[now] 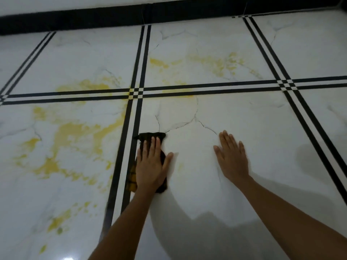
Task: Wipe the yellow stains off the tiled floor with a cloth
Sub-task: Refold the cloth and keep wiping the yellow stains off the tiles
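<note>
Head view, looking down at a glossy white marble-patterned tiled floor [244,113] divided by double black border stripes [138,62], with a black skirting band [75,21] along the far wall.

The left hand [150,166] lies flat, fingers spread, pressing a dark, crumpled cloth with a yellow-checked edge [150,136] onto the floor. The cloth sits just right of the vertical black stripes, on the near-centre tile, its dark top poking out beyond the fingertips and its yellow-checked part showing at the left of the wrist. The right hand [231,156] is empty, open and flat on the same tile, well apart from the cloth, apparently bracing the person's weight.

The near-centre tile under both hands looks almost clean; only a faint yellowish trace [180,166] shows just beside the left thumb. Large yellow stains [75,132] cover the tile left of the stripes, with more yellow patches [62,220] nearer the person, a blotch on the far-left tile [90,86], and paler smears on the far-centre tile [216,62].

Judged from this, wiping is in progress and well short of finished, with one tile done and several to go. The next move likely calls for sliding the cloth left across the black stripes into the heavy stains, keeping the palm pressed firmly down, then reaching farther forward for the far tiles. Whether the cloth is damp cannot be told.
</note>
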